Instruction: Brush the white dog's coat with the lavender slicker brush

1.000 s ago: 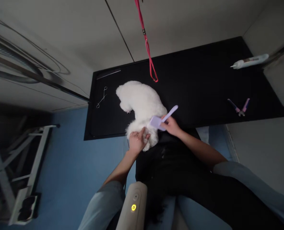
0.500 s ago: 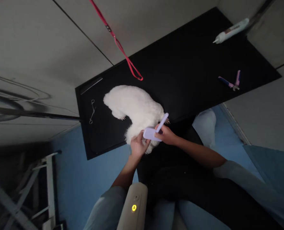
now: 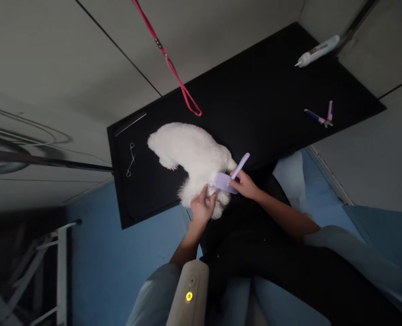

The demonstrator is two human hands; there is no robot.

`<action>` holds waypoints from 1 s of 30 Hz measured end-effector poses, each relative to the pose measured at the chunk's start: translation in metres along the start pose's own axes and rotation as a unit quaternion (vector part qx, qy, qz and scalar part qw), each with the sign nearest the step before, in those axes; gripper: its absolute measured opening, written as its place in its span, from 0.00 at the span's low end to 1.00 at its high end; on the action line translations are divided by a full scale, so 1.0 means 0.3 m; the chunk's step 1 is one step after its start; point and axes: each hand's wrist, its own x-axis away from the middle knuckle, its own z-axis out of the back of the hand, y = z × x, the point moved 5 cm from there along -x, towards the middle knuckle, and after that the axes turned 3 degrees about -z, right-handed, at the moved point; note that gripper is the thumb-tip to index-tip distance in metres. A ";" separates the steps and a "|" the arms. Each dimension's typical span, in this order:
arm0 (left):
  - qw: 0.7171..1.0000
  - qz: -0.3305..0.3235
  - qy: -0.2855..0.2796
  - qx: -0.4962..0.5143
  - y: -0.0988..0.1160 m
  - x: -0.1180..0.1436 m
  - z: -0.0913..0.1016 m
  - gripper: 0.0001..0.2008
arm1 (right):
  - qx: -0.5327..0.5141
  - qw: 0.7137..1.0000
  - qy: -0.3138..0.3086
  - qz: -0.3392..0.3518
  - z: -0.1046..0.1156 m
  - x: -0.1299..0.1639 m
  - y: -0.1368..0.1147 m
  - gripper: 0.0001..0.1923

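Observation:
A white fluffy dog (image 3: 194, 147) lies curled on the black table (image 3: 255, 99), with its near end at the table's front edge. In my right hand (image 3: 246, 184) is a lilac slicker brush (image 3: 224, 182). Its flat back faces up, its handle points up and to the right, and its pad, hidden underneath, is over the dog's near end. My left hand (image 3: 203, 208) rests against the fur just left of the brush. Its fingers and thumb are bent around a tuft, partly sunk in the coat.
A red leash loop (image 3: 192, 106) hangs above the table. Scissors (image 3: 131, 159) and a metal comb (image 3: 130, 124) lie at the left end. Pink-and-blue nail clippers (image 3: 327, 122) lie at the right, below a white nozzle bottle (image 3: 318, 52). A pale device with a yellow light (image 3: 189, 296) juts up below.
My right hand has drawn the brush to the right and slightly up, off my left fingers. My left hand has shifted a little right, still against the fur. The view has moved slightly.

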 end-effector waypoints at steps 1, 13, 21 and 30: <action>1.000 0.004 0.001 0.005 0.006 0.000 -0.002 0.26 | 0.001 1.000 0.004 0.000 0.012 0.001 0.009 0.17; 0.994 0.056 0.057 0.071 -0.032 0.036 -0.012 0.25 | 0.021 1.000 -0.007 0.009 -0.020 0.023 -0.036 0.16; 0.991 0.082 0.058 0.089 -0.083 0.046 -0.002 0.23 | 0.018 0.992 0.125 -0.007 0.075 -0.004 -0.021 0.17; 0.988 0.096 0.046 0.115 -0.071 0.041 -0.021 0.27 | 0.019 1.000 0.005 -0.008 -0.026 0.023 -0.010 0.19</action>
